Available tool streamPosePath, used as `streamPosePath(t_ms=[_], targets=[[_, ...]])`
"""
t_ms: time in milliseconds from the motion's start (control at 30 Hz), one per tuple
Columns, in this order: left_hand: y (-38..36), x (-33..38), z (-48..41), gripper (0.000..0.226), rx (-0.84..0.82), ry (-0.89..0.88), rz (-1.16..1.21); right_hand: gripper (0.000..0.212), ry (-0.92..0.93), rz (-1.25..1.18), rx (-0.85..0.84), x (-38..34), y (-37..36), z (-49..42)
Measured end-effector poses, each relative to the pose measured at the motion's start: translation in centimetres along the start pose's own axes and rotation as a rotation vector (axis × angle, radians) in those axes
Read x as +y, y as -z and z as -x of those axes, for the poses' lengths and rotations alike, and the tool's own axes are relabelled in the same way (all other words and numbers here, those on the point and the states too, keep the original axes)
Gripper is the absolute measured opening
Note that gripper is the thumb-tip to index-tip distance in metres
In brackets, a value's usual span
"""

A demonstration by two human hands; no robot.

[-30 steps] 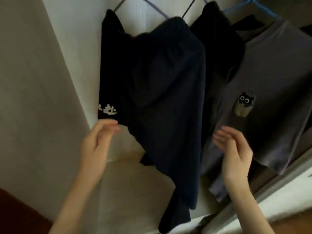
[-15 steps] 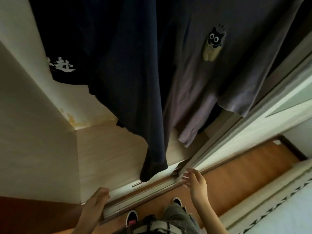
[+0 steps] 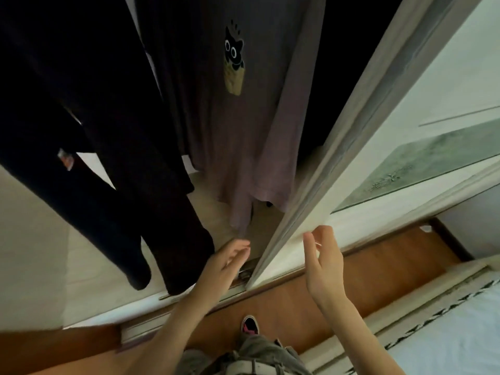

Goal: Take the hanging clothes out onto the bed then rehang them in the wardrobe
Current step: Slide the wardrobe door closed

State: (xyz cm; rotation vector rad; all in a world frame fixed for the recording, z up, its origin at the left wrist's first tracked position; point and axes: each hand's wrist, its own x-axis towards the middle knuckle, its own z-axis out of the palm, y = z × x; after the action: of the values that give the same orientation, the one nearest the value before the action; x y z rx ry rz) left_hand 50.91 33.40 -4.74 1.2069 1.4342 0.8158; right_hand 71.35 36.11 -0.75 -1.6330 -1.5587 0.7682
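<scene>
No readable writing showed anywhere. The only print was on the grey T-shirt (image 3: 243, 125): a black cartoon cat (image 3: 233, 51) with round white eyes peering out of a tan pocket shape, with no words by it. A small tag (image 3: 65, 160) with red and white on it hung at the hem of the dark garment (image 3: 35, 109) on the left, too blurred to read.

The clothes hung inside the wardrobe: two long dark trouser legs (image 3: 162, 207) on the left reached nearly to the pale wardrobe floor (image 3: 89, 255), and the grey T-shirt hung just right of them, its hem well above that floor. Its right edge lay close against the sliding door (image 3: 359, 147), which cut diagonally across the opening.

Both hands were empty, fingers spread and loosely curled. The left hand (image 3: 227, 263) hovered over the door track (image 3: 189, 299), just under the T-shirt's hanging corner, not touching it. The right hand (image 3: 323, 263) was raised at the door's lower front edge; I couldn't tell whether it touched. Bare wooden floor (image 3: 297, 315) ran between the wardrobe and the bed (image 3: 446, 331) at lower right.
</scene>
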Motion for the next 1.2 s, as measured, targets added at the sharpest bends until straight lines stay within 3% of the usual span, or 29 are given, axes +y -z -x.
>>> streamPosePath(t_ms=[133, 233, 533, 733, 867, 1000, 1200], targets=[[-3.2, 4.1, -2.3, 0.045, -0.002, -0.120, 0.089, 0.019, 0.126, 0.112, -0.137, -0.1, 1.5, -0.7], [-4.9, 5.6, -2.2, 0.034, -0.034, -0.163, 0.174, 0.024, 0.142, 0.157, -0.162, 0.0, 1.6, -0.9], [-4.2, 4.5, 0.6, 0.030, 0.172, -0.159, 0.224, 0.045, 0.215, 0.202, -0.251, -1.6, -0.1, 0.4], [-0.4, 2.6, 4.2, 0.032, 0.272, -0.190, 0.306, 0.029, 0.299, 0.226, -0.329, -4.6, -3.9, 3.1], [3.0, 1.0, 7.4, 0.027, 0.371, -0.176, 0.297, 0.042, 0.450, 0.287, -0.371, -7.2, -7.1, 5.3], [6.5, -1.0, 10.6, 0.032, 0.524, -0.126, 0.222, 0.023, 0.573, 0.335, -0.379, -8.8, -11.1, 7.6], [12.7, -2.0, 18.5, 0.020, 0.964, -0.150, -0.028, 0.010, 0.747, 0.363, -0.383, -11.7, -16.2, 10.9]])
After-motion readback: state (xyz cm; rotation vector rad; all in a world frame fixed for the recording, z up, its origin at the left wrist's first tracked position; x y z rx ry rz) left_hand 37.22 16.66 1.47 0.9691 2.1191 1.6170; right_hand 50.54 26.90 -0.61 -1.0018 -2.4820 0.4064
